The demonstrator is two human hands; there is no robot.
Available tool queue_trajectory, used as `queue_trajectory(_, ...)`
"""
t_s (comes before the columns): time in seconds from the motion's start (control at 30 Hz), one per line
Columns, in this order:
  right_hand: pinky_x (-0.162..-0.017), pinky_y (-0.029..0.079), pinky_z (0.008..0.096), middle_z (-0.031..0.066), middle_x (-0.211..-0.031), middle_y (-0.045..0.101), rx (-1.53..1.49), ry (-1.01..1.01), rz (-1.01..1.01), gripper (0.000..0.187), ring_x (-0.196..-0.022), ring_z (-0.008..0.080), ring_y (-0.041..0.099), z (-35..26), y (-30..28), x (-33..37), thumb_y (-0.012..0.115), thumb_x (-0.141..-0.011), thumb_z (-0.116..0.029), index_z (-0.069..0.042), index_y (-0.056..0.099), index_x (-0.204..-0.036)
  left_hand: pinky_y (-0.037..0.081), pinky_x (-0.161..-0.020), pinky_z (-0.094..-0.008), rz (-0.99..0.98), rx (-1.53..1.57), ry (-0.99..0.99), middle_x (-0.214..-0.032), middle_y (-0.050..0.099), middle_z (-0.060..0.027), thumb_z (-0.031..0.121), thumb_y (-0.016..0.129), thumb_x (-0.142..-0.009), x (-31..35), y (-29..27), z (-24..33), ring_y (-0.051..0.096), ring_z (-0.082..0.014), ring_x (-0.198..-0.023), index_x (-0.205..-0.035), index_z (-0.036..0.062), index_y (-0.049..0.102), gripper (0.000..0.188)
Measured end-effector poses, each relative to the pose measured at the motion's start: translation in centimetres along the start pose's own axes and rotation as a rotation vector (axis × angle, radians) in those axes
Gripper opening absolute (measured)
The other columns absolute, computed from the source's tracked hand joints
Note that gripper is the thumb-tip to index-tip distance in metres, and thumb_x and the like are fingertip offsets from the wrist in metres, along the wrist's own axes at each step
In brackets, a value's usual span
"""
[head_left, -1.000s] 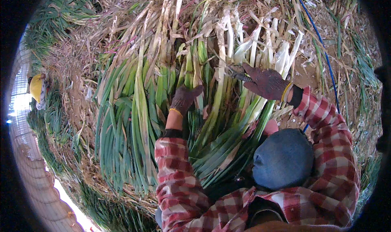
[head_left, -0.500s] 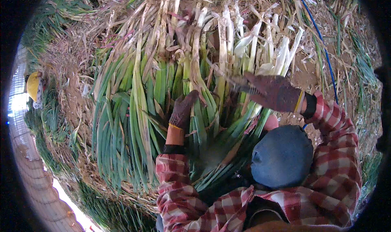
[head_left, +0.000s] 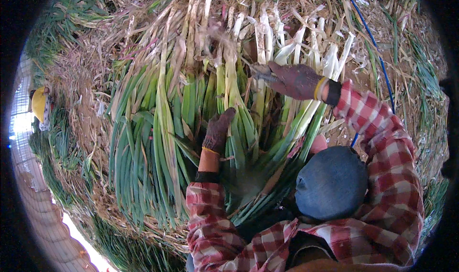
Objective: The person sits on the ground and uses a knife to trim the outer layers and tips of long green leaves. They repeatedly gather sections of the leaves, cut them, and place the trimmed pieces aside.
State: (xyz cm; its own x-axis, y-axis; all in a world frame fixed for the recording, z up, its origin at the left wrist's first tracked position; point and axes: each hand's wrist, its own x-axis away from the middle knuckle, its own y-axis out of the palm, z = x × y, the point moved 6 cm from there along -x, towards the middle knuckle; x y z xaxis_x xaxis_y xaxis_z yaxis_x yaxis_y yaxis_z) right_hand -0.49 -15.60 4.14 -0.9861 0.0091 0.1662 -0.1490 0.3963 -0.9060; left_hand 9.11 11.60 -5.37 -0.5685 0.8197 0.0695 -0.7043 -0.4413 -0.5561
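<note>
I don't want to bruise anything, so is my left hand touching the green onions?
Touching. The head view shows the gloved left hand right up against the green onions, its thumb side overlapping them with no gap visible between.

And we look across the whole scene for something to read: no word, number, label or sign comes out legible anywhere. Out at the far left, the yellow headwear [head_left: 40, 104] sits small and bent by the rim of the view, so whether it bears any mark is, in fairness, too small to tell.
</note>
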Motion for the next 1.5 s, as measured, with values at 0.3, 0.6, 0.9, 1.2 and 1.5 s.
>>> queue_trajectory(0.3,-0.07,0.051,0.0468,0.0208,-0.08,0.066,0.081,0.277,0.052,0.047,-0.074,0.037,0.066,6.0,-2.1,-8.0,0.05,-0.096,-0.037,-0.002,0.043,-0.126,0.042,-0.097,-0.0316,-0.04,-0.116,0.222,-0.12,0.066,-0.0122,0.023,0.06,-0.094,-0.4,1.7,0.6,0.061,-0.0206,-0.108,-0.126,-0.0018,0.058,0.041)
queue_trajectory(0.6,-0.065,0.052,0.0481,0.0227,-0.086,0.065,0.068,-0.115,-0.024,0.063,-0.076,0.0409,0.065,-2.0,-0.4,1.2,0.056,-0.094,-0.034,0.005,0.034,-0.138,0.049,-0.072,-0.0259,0.199,0.568,-0.647,-0.099,0.071,-0.0058,0.022,0.073,-0.086,0.3,2.8,0.6,0.063,-0.0122,-0.083,-0.107,-0.0002,0.069,0.031)
queue_trajectory(0.9,-0.072,0.052,0.0483,0.02,-0.082,0.066,0.012,0.157,0.037,0.052,-0.079,0.0399,0.066,2.3,-0.6,-5.5,0.052,-0.095,-0.037,0.001,0.043,-0.129,0.05,-0.074,-0.033,0.169,0.512,-0.674,-0.095,0.07,-0.0096,0.031,0.075,-0.084,0.2,2.7,2.3,0.063,-0.0165,-0.081,-0.109,-0.0038,0.064,0.044)
queue_trajectory(1.2,-0.081,0.05,0.049,0.0217,-0.097,0.068,0.07,0.351,0.079,0.048,-0.091,0.0398,0.065,8.9,-0.4,-9.2,0.048,-0.095,-0.042,-0.002,0.047,-0.121,0.05,-0.077,-0.0328,0.118,0.49,-0.613,-0.101,0.068,-0.0121,0.031,0.068,-0.089,-1.2,4.0,5.6,0.064,-0.0191,-0.086,-0.117,-0.0015,0.061,0.043)
queue_trajectory(1.5,-0.071,0.052,0.0516,0.0244,-0.095,0.066,0.016,-0.024,-0.044,0.063,-0.082,0.0436,0.065,-1.6,-2.4,0.8,0.052,-0.093,-0.04,0.006,0.037,-0.134,0.048,-0.075,-0.0326,0.32,0.634,-0.381,-0.099,0.065,-0.0129,0.032,0.058,-0.095,-0.8,3.5,2.0,0.059,-0.0182,-0.084,-0.123,-0.0019,0.056,0.044)
